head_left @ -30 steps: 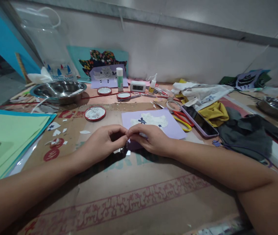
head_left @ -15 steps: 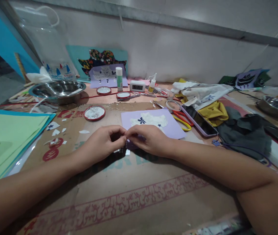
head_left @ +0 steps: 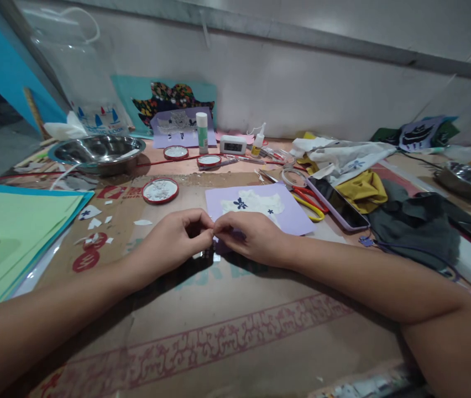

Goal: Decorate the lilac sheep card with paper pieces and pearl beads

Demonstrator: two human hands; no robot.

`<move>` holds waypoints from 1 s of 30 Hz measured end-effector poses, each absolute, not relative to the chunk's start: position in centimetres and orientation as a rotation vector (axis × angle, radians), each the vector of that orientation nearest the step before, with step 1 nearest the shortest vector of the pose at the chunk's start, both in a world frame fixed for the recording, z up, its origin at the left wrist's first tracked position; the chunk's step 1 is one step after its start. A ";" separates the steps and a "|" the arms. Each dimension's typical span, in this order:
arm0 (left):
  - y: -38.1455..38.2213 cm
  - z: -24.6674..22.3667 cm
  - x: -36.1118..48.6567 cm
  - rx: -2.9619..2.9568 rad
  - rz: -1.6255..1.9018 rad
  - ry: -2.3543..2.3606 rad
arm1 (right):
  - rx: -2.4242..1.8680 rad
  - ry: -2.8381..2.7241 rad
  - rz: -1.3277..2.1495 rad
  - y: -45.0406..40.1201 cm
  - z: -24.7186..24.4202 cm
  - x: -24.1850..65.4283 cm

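My left hand and my right hand meet fingertip to fingertip above the cardboard-covered table. Both are closed in a pinch; what sits between the fingertips is too small to make out. Just behind them lies a lilac sheet of paper, with a white cloth piece on it that bears dark blue flower shapes. My right hand overlaps the paper's near edge. Small shiny bits show below the fingers. Beyond my left hand lies a red-rimmed lid holding small pale pieces.
Green and blue paper sheets lie at the left. A metal bowl, a glue stick, a small digital clock and a glue bottle stand behind. Pliers, a phone and cloth scraps are at the right.
My hands stay pinched together in nearly the same place. The dark strip seen below the fingertips earlier now shows less. The objects around have not moved.
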State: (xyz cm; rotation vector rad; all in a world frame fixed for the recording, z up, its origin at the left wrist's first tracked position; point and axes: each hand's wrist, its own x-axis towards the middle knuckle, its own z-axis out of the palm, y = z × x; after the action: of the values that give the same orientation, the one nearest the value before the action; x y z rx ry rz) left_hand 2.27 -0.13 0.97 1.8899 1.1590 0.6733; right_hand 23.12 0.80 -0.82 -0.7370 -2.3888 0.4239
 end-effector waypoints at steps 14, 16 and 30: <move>-0.1 1.2 2.2 1.920 0.689 1.133 | -0.791 -2.328 0.501 0.7 -0.5 23.5; -0.1 1.3 2.3 1.924 0.683 1.134 | -0.791 -2.325 0.537 0.7 -0.4 23.5; 0.0 1.1 2.3 1.912 0.672 1.116 | -0.815 -2.324 0.530 0.8 -0.5 23.4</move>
State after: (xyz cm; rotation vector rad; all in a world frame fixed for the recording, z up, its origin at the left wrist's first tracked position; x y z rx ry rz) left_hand 2.28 0.01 1.14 1.9119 1.1163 0.6724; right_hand 23.40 0.78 -0.48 -0.8151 -2.3241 0.5301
